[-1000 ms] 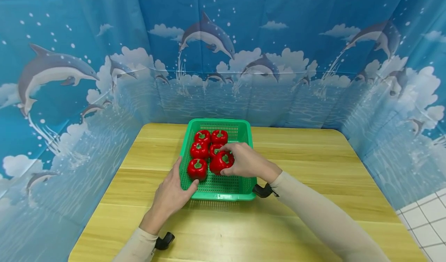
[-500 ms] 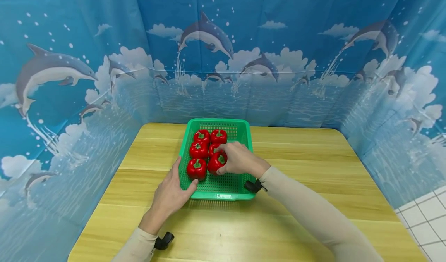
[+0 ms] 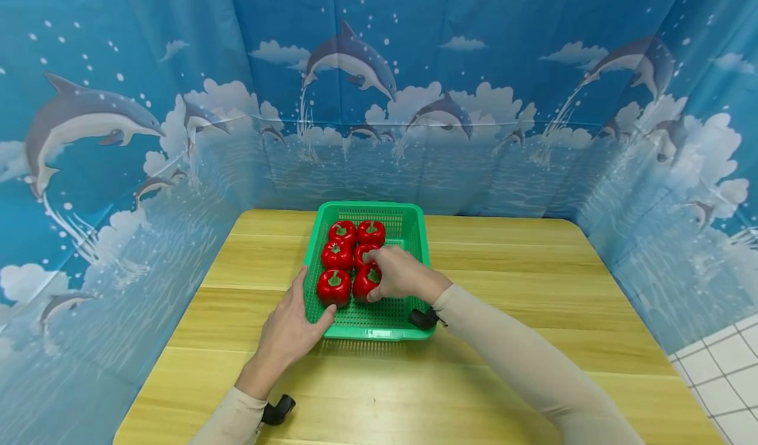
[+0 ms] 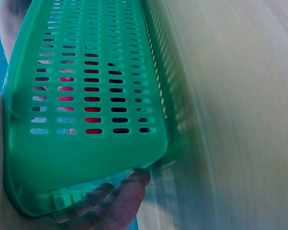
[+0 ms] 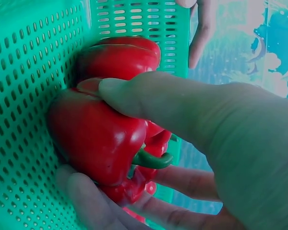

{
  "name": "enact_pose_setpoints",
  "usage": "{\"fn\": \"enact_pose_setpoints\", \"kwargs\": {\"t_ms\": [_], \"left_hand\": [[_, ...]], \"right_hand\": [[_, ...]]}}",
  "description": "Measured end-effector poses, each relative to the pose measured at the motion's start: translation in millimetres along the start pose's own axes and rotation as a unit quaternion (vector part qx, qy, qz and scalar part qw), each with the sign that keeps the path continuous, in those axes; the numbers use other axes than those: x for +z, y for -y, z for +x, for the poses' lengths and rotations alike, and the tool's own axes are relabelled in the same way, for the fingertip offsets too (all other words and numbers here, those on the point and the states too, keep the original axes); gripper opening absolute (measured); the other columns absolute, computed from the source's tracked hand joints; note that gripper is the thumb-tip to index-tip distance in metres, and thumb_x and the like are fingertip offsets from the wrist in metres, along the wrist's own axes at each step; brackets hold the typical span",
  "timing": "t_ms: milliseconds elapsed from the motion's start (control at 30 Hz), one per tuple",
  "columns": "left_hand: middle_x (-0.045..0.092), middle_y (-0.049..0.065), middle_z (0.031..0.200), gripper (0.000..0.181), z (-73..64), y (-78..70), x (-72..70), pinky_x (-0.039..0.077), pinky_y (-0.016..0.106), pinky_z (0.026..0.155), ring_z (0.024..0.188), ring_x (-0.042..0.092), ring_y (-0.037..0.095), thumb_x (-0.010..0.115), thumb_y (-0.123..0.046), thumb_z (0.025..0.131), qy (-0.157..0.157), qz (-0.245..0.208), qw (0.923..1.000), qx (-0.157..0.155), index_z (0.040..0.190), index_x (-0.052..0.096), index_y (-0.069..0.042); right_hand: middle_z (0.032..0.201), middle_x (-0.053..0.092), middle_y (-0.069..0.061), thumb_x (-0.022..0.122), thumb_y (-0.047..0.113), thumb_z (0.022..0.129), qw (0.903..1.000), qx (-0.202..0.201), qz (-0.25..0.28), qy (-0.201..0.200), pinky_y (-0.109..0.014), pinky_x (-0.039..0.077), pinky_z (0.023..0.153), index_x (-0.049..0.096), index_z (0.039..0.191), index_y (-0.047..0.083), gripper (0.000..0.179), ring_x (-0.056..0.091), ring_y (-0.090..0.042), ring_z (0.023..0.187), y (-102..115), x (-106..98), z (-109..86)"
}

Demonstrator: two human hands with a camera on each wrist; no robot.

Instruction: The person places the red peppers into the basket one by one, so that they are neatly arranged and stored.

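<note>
My right hand [image 3: 403, 275] grips a red bell pepper [image 5: 98, 136] low inside the green plastic basket [image 3: 379, 334]. In the right wrist view the thumb lies across its top side and fingers come round below, with the green stem between. To its left in the head view sits another red bell pepper [image 3: 334, 288], and several more fill the rows behind. My left hand [image 3: 290, 326] holds the basket's near left corner, thumb at the front rim and fingers [image 4: 127, 199] along the outside of the wall.
The basket stands on a light wooden table [image 3: 509, 261]. A blue dolphin-print curtain [image 3: 379, 162] surrounds the table's back and sides. White floor tiles [image 3: 719, 372] show at lower right.
My right hand has carried the bell pepper slightly left and down into the basket, beside the near left pepper. The left hand has kept its place at the corner.
</note>
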State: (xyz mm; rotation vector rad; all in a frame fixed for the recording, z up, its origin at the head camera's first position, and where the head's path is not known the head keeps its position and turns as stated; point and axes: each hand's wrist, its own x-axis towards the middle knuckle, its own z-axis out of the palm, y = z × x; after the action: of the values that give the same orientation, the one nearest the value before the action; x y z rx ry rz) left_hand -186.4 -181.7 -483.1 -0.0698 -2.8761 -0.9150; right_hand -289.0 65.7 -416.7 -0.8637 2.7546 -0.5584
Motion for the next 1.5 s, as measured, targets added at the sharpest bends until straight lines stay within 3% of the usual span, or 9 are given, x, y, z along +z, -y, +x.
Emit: {"fn": "enact_pose_setpoints", "kwargs": {"t_ms": [100,300,500,967,1233,1500], "left_hand": [[0.039,0.019,0.171,0.104,0.2,-0.1,0.6,0.061,0.063,0.088,0.124,0.068,0.050,0.065,-0.066,0.097,0.000,0.001,1.0000,0.002,0.174,0.011,-0.019],[0.039,0.018,0.171,0.104,-0.3,-0.6,0.7,0.062,0.063,0.085,0.121,0.070,0.050,0.065,-0.065,0.097,0.002,-0.001,1.0000,-0.001,0.174,0.010,-0.021],[0.039,0.018,0.171,0.103,-0.3,0.5,1.7,0.061,0.063,0.086,0.123,0.069,0.051,0.065,-0.064,0.098,0.001,0.000,1.0000,-0.002,0.174,0.010,-0.022],[0.038,0.019,0.171,0.103,-0.4,0.1,2.1,0.062,0.063,0.086,0.123,0.068,0.051,0.064,-0.066,0.098,-0.001,0.005,1.0000,-0.001,0.174,0.011,-0.019],[0.039,0.019,0.171,0.102,-0.9,0.5,2.1,0.062,0.060,0.081,0.117,0.071,0.051,0.065,-0.064,0.098,0.001,0.006,1.0000,-0.004,0.174,0.011,-0.020],[0.039,0.018,0.171,0.103,-0.3,-0.1,2.3,0.061,0.063,0.087,0.121,0.069,0.051,0.066,-0.063,0.098,0.002,0.004,1.0000,-0.007,0.174,0.011,-0.020]], "right_hand": [[0.137,0.071,-0.011,0.097,0.033,0.080,1.0000,-0.002,-0.002,0.000,-0.040,0.061,0.092,0.066,0.141,0.006,0.074,0.067,-0.026,0.113,0.0,0.9,1.0],[0.130,0.072,-0.011,0.095,0.027,0.083,0.9998,-0.018,0.003,-0.003,-0.037,0.061,0.086,0.068,0.137,0.005,0.064,0.066,-0.023,0.108,-1.8,0.9,0.3],[0.132,0.071,-0.012,0.093,0.024,0.085,0.9996,-0.020,0.018,0.001,-0.039,0.061,0.092,0.068,0.138,0.005,0.061,0.067,-0.027,0.116,-3.1,-0.9,-2.2],[0.128,0.073,-0.012,0.093,0.023,0.085,0.9995,-0.022,0.021,-0.003,-0.041,0.060,0.093,0.069,0.136,0.004,0.060,0.066,-0.027,0.112,-1.7,-0.9,-5.6],[0.133,0.072,-0.014,0.093,0.022,0.084,0.9991,-0.018,0.037,-0.008,-0.043,0.061,0.094,0.068,0.137,0.004,0.061,0.067,-0.032,0.119,-2.4,-1.9,-7.8],[0.135,0.071,-0.014,0.093,0.024,0.085,0.9988,-0.015,0.044,-0.014,-0.045,0.060,0.098,0.067,0.141,0.005,0.064,0.066,-0.035,0.125,-5.7,-6.3,-12.4]]}}
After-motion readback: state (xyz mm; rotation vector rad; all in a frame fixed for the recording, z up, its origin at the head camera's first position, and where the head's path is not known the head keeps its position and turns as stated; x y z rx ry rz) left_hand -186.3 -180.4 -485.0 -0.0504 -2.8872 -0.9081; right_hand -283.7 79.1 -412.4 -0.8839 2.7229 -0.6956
